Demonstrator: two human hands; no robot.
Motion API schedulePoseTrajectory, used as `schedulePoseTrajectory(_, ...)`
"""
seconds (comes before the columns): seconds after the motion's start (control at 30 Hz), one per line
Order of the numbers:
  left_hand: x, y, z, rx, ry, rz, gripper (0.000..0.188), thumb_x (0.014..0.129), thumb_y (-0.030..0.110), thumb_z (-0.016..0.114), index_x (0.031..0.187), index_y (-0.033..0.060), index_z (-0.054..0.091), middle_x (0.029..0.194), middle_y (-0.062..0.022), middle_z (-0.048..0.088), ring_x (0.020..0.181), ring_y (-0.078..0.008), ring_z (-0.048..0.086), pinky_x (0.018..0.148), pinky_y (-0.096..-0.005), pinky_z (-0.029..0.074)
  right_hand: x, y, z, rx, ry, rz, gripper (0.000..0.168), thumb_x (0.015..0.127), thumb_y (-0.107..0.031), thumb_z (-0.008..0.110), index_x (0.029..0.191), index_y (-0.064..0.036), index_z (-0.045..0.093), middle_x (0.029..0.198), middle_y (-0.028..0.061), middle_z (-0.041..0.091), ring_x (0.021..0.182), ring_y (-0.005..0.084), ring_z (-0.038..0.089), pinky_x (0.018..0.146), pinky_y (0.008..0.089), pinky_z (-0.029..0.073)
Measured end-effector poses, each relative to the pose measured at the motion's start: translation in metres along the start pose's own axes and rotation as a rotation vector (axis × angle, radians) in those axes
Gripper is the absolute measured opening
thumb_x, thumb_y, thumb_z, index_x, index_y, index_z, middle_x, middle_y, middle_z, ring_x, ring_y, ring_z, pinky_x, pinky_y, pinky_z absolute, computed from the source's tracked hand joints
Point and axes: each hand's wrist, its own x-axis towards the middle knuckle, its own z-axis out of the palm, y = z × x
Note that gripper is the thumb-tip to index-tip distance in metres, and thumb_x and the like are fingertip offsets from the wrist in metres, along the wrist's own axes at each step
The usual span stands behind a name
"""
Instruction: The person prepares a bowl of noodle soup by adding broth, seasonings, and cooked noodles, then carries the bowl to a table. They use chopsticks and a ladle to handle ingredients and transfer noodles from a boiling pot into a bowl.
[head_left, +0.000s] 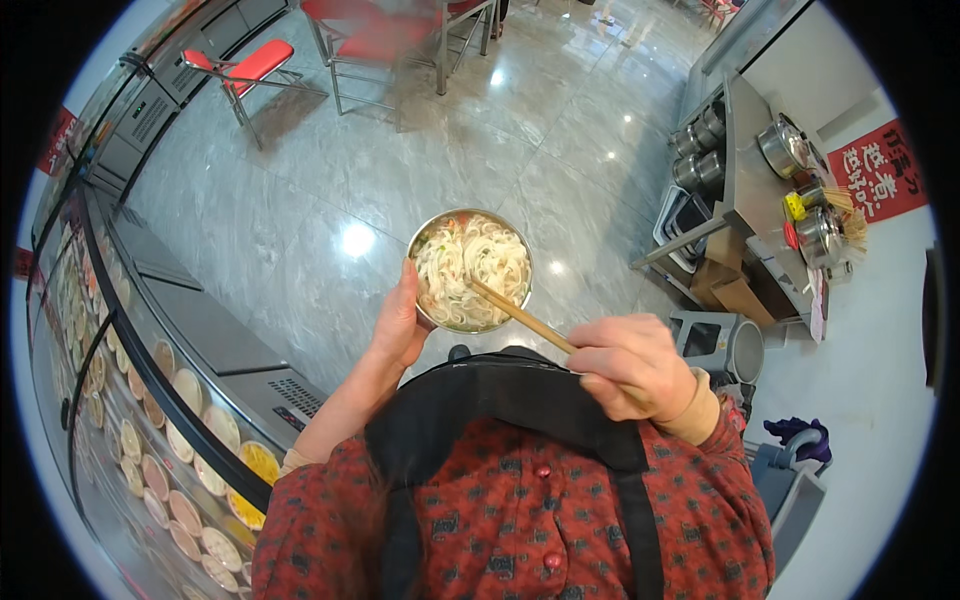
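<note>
A round metal bowl full of white noodles in broth, with bits of green and red, is near the middle of the view. My left hand holds the bowl from its left side, thumb up against the rim, the other fingers partly hidden beneath it. In my right hand, to the lower right of the bowl, is a pair of wooden chopsticks. Their tips rest among the noodles near the bowl's centre. Below the bowl is a black apron over a patterned red garment.
A glass display case with many plates of food curves along the left. Red folding chairs stand ahead on the tiled floor. At right, a metal table bears pots and skewers, with boxes beneath; a grey bin stands nearer.
</note>
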Motion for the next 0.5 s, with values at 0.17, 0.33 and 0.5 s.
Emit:
schedulePoseTrajectory(0.17, 0.063, 0.034, -0.007, -0.047, 0.061, 0.029, 0.061, 0.092, 0.053, 0.034, 0.129, 0.0052, 0.039, 0.124, -0.0063, 0.051, 0.112, -0.0173, 0.051, 0.091, -0.0351, 0.042, 0.023, 0.05, -0.034, 0.071, 0.275, 0.212, 0.01, 0.084, -0.004, 0.047, 0.083, 0.0, 0.056, 0.076, 0.0118, 0.062, 0.055, 0.0207, 0.058, 0.047, 0.0274, 0.044)
schedulePoseTrajectory(0.33, 0.133, 0.067, -0.009, -0.067, 0.041, 0.034, 0.06, 0.093, 0.053, 0.027, 0.134, 0.0095, 0.034, 0.132, -0.0058, 0.044, 0.119, -0.0195, 0.044, 0.095, -0.0378, 0.04, 0.058, 0.144, -0.05, 0.617, 0.946, 0.517, 0.03, 0.097, -0.021, 0.032, 0.08, -0.001, 0.047, 0.07, 0.0178, 0.055, 0.042, 0.0127, 0.046, 0.038, 0.0219, 0.039)
schedulePoseTrajectory(0.5, 0.2, 0.111, -0.013, -0.064, 0.098, -0.014, 0.062, 0.093, 0.055, 0.023, 0.136, 0.0113, 0.032, 0.135, -0.0052, 0.042, 0.123, -0.0207, 0.04, 0.099, -0.0387, 0.035, 0.089, 0.247, -0.072, 1.603, 0.919, 0.562, 0.03, 0.097, -0.026, 0.032, 0.081, -0.007, 0.049, 0.063, 0.0143, 0.051, 0.034, 0.0072, 0.036, 0.029, 0.0169, 0.028)
